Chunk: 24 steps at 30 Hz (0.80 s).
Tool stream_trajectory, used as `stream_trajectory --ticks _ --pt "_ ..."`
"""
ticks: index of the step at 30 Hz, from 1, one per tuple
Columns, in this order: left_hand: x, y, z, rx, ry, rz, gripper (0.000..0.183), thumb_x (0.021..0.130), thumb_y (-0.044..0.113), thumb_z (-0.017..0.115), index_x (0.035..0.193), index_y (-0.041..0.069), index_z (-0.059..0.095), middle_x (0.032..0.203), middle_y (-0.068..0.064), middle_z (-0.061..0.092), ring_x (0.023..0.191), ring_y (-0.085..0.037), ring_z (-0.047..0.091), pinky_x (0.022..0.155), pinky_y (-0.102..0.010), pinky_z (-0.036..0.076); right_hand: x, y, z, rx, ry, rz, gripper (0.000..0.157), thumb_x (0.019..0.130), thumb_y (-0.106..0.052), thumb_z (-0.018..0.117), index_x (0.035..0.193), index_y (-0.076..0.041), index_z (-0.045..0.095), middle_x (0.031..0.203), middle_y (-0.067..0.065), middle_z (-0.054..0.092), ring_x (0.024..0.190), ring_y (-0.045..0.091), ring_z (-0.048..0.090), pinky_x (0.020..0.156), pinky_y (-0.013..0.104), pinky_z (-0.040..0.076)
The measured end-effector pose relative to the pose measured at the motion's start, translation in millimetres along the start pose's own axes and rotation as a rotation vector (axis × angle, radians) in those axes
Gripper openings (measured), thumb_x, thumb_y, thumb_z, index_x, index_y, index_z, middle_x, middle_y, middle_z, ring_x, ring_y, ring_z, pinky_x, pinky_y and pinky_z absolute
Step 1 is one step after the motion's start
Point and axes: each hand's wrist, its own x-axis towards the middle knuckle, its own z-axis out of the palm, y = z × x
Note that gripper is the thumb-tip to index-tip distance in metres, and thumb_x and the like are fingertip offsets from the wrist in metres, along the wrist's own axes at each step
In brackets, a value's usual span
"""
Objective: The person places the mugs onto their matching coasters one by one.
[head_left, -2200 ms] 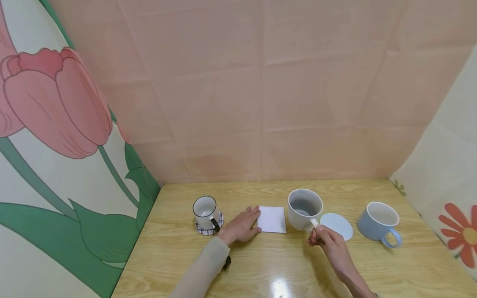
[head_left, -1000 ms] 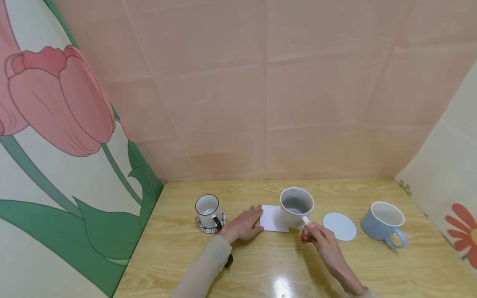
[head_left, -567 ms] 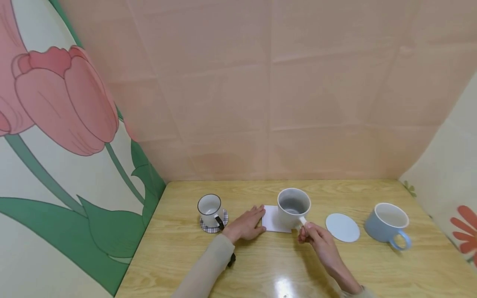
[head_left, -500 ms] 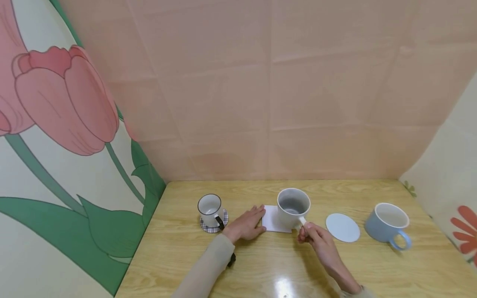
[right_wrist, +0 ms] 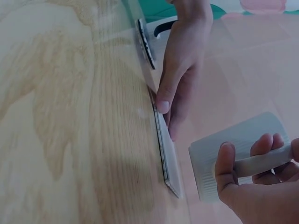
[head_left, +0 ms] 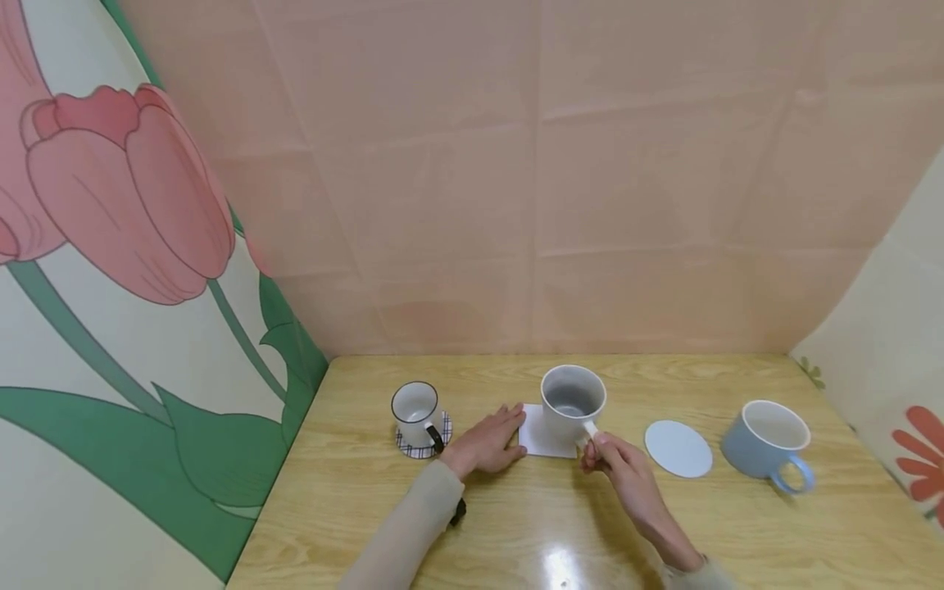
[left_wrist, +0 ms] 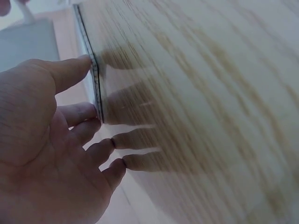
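Note:
My right hand (head_left: 627,479) grips a white mug (head_left: 564,418) by its handle, thumb along the top. The mug is upright and grey inside. In the right wrist view a gap shows between the mug's base and a white square coaster (right_wrist: 169,163) below it. In the head view the mug overlaps the right part of that coaster (head_left: 537,438). My left hand (head_left: 487,442) lies at the coaster's left side. Its thumb and first fingertips touch the coaster's edge in the left wrist view, fingers fairly straight, the others on the table.
Left of my left hand, a white mug with a dark rim and black handle (head_left: 415,410) stands on a round checked coaster (head_left: 408,449). A pale blue round coaster (head_left: 678,449) lies right of my right hand. Beyond it stands a blue mug (head_left: 763,442). A peach backdrop rises behind the wooden table (head_left: 354,508).
The right hand has carried the white mug leftward from beside the square coaster to above it, and slightly farther back lately. The left hand stays at the coaster's edge. The view has shifted a little.

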Motion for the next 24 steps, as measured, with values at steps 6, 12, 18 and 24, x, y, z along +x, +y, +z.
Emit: stream_trajectory --ticks 6,12,18,24 --pt "-0.1 0.6 2.5 0.005 0.007 0.006 0.070 0.111 0.038 0.055 0.169 0.011 0.028 0.180 -0.006 0.017 0.166 -0.030 0.017 0.136 -0.048 0.020 1.2 0.4 4.7 0.021 0.008 -0.006 0.042 0.116 -0.014 0.042 0.087 0.011 0.060 0.087 0.015 0.066 0.080 0.017 0.068 0.075 0.029 0.064" --pt "0.4 -1.3 3.1 0.028 0.009 -0.002 0.070 0.111 0.040 0.055 0.170 0.012 0.029 0.180 -0.004 0.017 0.166 -0.030 0.018 0.136 -0.047 0.021 3.8 -1.6 8.6 0.013 0.005 -0.017 0.042 0.116 -0.013 0.042 0.088 0.014 0.059 0.087 0.015 0.065 0.080 0.016 0.068 0.075 0.028 0.064" --pt "1.0 -2.4 2.4 0.025 0.003 -0.003 0.070 0.112 0.040 0.054 0.170 0.012 0.028 0.180 -0.003 0.016 0.166 -0.029 0.017 0.136 -0.047 0.021 6.3 -2.0 8.9 0.011 -0.003 -0.024 0.042 0.116 -0.013 0.041 0.088 0.013 0.059 0.088 0.015 0.064 0.080 0.016 0.068 0.075 0.029 0.064" --pt "1.6 -2.0 2.0 0.022 0.002 -0.005 0.070 0.111 0.041 0.054 0.170 0.013 0.028 0.180 -0.003 0.017 0.167 -0.028 0.017 0.136 -0.046 0.021 8.6 0.7 7.5 0.011 -0.009 -0.022 0.043 0.117 -0.013 0.041 0.089 0.015 0.057 0.088 0.014 0.064 0.080 0.016 0.068 0.075 0.029 0.064"
